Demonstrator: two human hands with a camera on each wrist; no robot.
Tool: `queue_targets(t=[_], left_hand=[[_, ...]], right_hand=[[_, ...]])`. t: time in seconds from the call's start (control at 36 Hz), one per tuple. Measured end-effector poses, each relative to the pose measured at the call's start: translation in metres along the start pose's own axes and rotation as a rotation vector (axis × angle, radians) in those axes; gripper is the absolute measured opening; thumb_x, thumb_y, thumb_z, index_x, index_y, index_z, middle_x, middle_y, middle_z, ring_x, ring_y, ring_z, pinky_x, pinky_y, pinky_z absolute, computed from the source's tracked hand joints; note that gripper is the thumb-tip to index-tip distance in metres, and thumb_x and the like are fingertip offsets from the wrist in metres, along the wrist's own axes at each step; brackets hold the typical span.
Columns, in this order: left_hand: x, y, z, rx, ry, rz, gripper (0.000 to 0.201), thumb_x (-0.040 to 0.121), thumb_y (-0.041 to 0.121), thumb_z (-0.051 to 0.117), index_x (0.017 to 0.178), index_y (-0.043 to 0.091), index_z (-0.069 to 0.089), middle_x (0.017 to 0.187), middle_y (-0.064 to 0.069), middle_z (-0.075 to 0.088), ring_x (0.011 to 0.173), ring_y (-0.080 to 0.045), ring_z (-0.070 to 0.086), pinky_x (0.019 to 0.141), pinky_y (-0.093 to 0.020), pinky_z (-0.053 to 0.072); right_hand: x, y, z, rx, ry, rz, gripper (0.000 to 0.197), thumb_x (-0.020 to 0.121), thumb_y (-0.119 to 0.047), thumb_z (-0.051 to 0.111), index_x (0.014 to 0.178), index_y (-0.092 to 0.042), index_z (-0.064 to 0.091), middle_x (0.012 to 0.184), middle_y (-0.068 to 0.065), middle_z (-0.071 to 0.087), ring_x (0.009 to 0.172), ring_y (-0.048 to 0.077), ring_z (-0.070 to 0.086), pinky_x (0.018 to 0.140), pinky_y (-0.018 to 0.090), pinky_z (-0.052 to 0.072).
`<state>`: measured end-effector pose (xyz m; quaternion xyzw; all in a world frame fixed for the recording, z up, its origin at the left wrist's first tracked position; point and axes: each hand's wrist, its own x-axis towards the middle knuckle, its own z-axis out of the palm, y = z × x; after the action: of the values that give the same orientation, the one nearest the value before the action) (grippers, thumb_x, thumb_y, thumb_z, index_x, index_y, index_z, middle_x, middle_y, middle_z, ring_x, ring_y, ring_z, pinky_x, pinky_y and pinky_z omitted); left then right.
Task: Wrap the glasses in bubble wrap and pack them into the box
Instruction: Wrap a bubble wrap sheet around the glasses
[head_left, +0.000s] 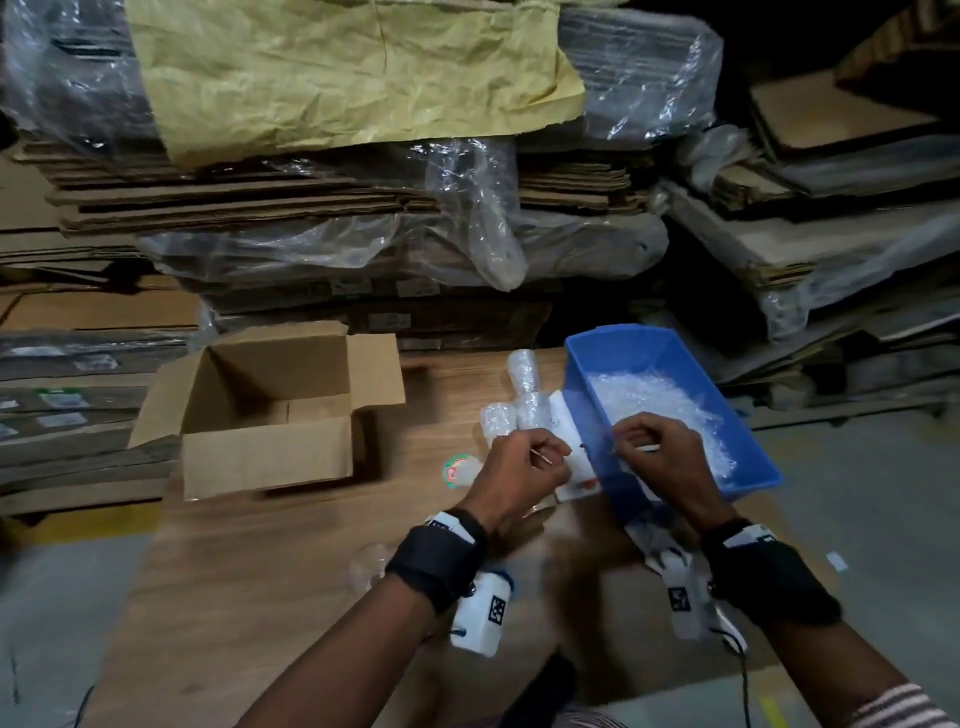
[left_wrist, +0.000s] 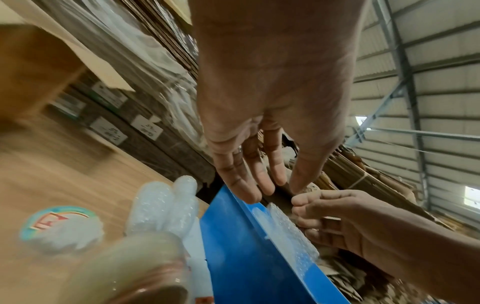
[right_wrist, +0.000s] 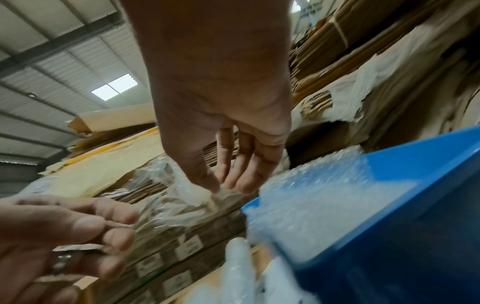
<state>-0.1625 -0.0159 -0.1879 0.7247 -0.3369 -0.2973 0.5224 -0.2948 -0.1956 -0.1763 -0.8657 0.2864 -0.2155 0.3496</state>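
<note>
Both hands are raised just above the table (head_left: 291, 582), between the open cardboard box (head_left: 265, 415) on the left and the blue bin (head_left: 613, 353) on the right, and the step in hand looks like drawing out a strip of clear tape or film for a wrap. The left hand (head_left: 519, 467) has thumb and forefinger closed on one end of a thin transparent strip, its other fingers loosely curled; the right hand (head_left: 657, 447) pinches the other end in the same way. The strip is so thin and blurred that it could be tape or a sliver of plastic; I cannot tell which. Loose bubble wrap (head_left: 660, 410) lies in the bin. Several glasses already rolled in bubble wrap (head_left: 524, 400) lie on the table just beside the bin's near wall, not yet in the box, which appears empty. A tape roll (head_left: 460, 470) with a coloured core lies flat near the left hand. The next move probably calls for carrying the strip taut to a bundle without letting it fold on itself. The left wrist view alone shows an unwrapped glass (left_wrist: 130, 273) below the wrist, barely a smear in the head view; the right wrist view alone shows crumpled clear film at the right fingertips (right_wrist: 233, 185).
</note>
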Motion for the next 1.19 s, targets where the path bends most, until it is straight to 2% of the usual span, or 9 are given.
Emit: queue_targets(t=[0.08,0.17,0.28,0.44,0.58,0.86,0.97,1.08,1.19], left_hand=[[0.021,0.004,0.029,0.061,-0.03,0.024,0.025,0.078,0.009,0.075,0.102,0.015,0.077,0.088,0.001,0.072,0.07,-0.004,0.062,0.072,-0.023,0.055],[0.036,0.013,0.053,0.088,-0.087,0.025,0.04,0.076,0.014,0.084,0.114,0.011,0.072,0.105,-0.009,0.072,0.075,-0.016,0.064,0.078,-0.037,0.058],[0.051,0.012,0.074,0.133,-0.12,0.025,0.05,0.074,0.021,0.086,0.12,0.017,0.068,0.107,-0.005,0.07,0.085,-0.018,0.067,0.085,-0.04,0.06],[0.065,0.006,0.088,0.142,-0.092,0.008,0.05,0.068,0.008,0.075,0.117,0.016,0.069,0.098,0.004,0.061,0.069,-0.011,0.057,0.072,-0.023,0.051],[0.075,0.007,0.086,0.239,-0.053,0.097,0.052,0.079,0.007,0.083,0.125,0.021,0.066,0.12,-0.007,0.05,0.092,-0.025,0.063,0.075,-0.008,0.045],[0.094,0.044,0.083,0.251,0.023,0.281,0.006,0.088,0.019,0.068,0.086,0.024,0.07,0.096,0.005,0.065,0.093,-0.011,0.057,0.084,-0.031,0.05],[0.097,0.054,0.084,0.087,-0.009,0.178,0.018,0.087,0.018,0.074,0.101,0.022,0.064,0.107,0.008,0.063,0.098,-0.012,0.059,0.077,-0.02,0.049],[0.098,0.058,0.092,-0.106,-0.146,0.0,0.05,0.082,0.028,0.064,0.13,0.029,0.05,0.121,-0.005,0.062,0.102,-0.015,0.059,0.09,-0.034,0.052],[0.103,0.067,0.101,-0.259,-0.172,-0.121,0.038,0.102,0.034,0.047,0.139,0.031,0.045,0.127,-0.007,0.062,0.111,-0.019,0.06,0.089,-0.03,0.047]], right_hand=[[0.014,0.033,-0.019,-0.043,-0.054,0.067,0.031,0.072,-0.013,0.091,0.093,-0.024,0.071,0.089,-0.007,0.072,0.083,0.014,0.069,0.071,0.009,0.048],[0.014,0.054,-0.022,-0.108,-0.205,0.056,0.055,0.058,-0.031,0.101,0.102,-0.026,0.068,0.092,-0.013,0.067,0.081,-0.002,0.062,0.067,0.006,0.044],[0.011,0.073,-0.015,-0.05,-0.244,-0.007,0.034,0.069,-0.021,0.095,0.091,-0.025,0.069,0.082,-0.017,0.068,0.073,-0.007,0.065,0.066,0.01,0.047],[0.017,0.095,-0.011,0.039,-0.17,-0.02,0.019,0.085,-0.008,0.079,0.078,-0.026,0.077,0.078,-0.014,0.076,0.073,-0.004,0.069,0.072,0.018,0.053],[0.028,0.088,-0.034,0.178,-0.177,0.013,0.016,0.096,-0.012,0.068,0.081,-0.016,0.073,0.079,-0.01,0.073,0.077,0.01,0.069,0.075,0.039,0.057],[0.046,0.05,-0.082,0.291,0.025,-0.089,0.027,0.108,-0.017,0.05,0.081,-0.016,0.055,0.075,0.004,0.057,0.07,0.017,0.056,0.069,0.039,0.046],[0.05,0.051,-0.089,0.309,0.056,-0.059,0.022,0.104,-0.024,0.058,0.084,-0.02,0.064,0.076,-0.001,0.064,0.074,0.023,0.064,0.069,0.041,0.052],[0.044,0.05,-0.084,0.328,0.027,-0.039,0.026,0.101,-0.022,0.063,0.076,-0.018,0.064,0.072,0.0,0.065,0.065,0.011,0.061,0.064,0.035,0.049],[0.034,0.054,-0.073,0.324,-0.122,-0.043,0.025,0.1,-0.018,0.065,0.075,-0.022,0.066,0.077,-0.004,0.069,0.074,0.009,0.066,0.068,0.024,0.052]])
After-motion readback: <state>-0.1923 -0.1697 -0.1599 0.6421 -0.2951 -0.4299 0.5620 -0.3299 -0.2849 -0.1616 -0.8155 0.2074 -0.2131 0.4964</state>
